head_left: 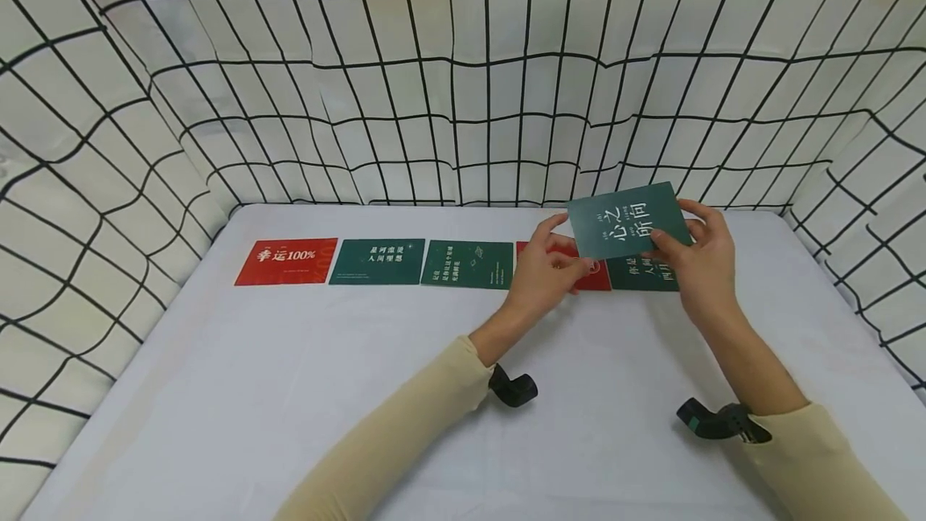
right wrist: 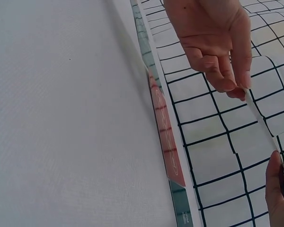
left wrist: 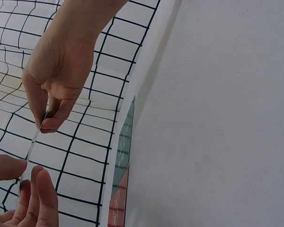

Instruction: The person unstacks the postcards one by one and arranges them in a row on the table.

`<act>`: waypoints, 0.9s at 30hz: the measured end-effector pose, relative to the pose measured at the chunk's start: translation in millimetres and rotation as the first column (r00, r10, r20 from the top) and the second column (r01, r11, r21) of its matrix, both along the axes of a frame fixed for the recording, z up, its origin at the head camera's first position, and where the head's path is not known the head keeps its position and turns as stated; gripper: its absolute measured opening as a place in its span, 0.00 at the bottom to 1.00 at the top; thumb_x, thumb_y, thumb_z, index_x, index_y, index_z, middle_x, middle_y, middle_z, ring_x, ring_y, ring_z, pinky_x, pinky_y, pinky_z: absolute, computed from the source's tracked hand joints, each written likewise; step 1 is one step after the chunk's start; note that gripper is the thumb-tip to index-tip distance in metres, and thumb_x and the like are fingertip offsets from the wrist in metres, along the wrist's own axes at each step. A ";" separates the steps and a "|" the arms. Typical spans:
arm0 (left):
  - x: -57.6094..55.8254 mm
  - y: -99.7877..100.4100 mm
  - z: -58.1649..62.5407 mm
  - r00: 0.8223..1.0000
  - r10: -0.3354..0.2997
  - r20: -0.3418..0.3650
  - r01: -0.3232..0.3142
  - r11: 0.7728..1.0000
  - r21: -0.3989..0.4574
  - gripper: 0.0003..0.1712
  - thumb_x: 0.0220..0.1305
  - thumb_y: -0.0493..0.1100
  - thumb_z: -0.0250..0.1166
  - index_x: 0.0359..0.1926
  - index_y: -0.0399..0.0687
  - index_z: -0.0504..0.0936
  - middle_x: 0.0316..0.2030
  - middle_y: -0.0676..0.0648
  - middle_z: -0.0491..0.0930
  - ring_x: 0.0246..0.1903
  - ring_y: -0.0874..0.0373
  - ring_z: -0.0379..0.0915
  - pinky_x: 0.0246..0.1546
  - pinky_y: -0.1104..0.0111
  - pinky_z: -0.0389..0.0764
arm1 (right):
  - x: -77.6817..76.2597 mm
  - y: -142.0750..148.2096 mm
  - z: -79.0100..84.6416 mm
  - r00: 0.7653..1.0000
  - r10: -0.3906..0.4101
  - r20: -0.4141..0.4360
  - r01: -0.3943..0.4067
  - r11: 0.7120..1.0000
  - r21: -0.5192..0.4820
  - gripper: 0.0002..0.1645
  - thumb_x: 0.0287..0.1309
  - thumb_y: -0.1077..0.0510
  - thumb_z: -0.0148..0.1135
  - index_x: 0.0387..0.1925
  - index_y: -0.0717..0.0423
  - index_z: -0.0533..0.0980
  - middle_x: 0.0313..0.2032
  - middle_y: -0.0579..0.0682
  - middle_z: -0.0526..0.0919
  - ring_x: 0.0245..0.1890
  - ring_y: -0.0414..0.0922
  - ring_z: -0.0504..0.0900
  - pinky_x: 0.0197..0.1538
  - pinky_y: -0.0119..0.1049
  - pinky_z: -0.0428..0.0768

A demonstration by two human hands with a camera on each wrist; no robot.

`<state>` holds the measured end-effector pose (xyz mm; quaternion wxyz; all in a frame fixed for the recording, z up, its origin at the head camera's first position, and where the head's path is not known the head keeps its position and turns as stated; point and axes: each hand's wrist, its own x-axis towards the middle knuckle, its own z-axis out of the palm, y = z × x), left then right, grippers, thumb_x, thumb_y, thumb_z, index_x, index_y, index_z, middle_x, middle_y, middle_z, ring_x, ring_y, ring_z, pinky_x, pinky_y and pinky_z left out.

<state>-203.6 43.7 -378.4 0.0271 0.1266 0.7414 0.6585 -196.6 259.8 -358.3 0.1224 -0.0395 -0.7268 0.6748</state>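
Observation:
A dark green card (head_left: 629, 219) with white lettering is held up above the table, slightly tilted. At its left edge my left hand (head_left: 544, 268) pinches it between thumb and fingers. My right hand (head_left: 705, 264) grips the right edge, with the thumb across the printed face. Both wrist views catch the card nearly edge-on, as a thin strip between the two hands. Just behind and below it on the table lie a red card (head_left: 595, 276) and another green card (head_left: 640, 276), both partly hidden by the held card and the hands.
Farther left in the same row lie a green card (head_left: 467, 264), a second green card (head_left: 377, 261) and a red card (head_left: 286, 261). The white table (head_left: 289, 376) is bordered by black netting (head_left: 531, 63) over white walls at the back and sides.

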 end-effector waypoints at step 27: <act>-4.7 30.3 -0.1 0.999 0.010 -0.040 -0.013 0.998 -0.060 0.41 0.73 0.41 0.66 0.81 0.52 0.60 0.54 0.44 0.80 0.42 0.53 0.88 0.33 0.79 0.82 | -3.3 12.0 3.6 0.999 -0.045 -0.027 0.038 0.973 -0.227 0.35 0.70 0.66 0.61 0.72 0.48 0.59 0.52 0.43 0.78 0.40 0.36 0.84 0.42 0.23 0.86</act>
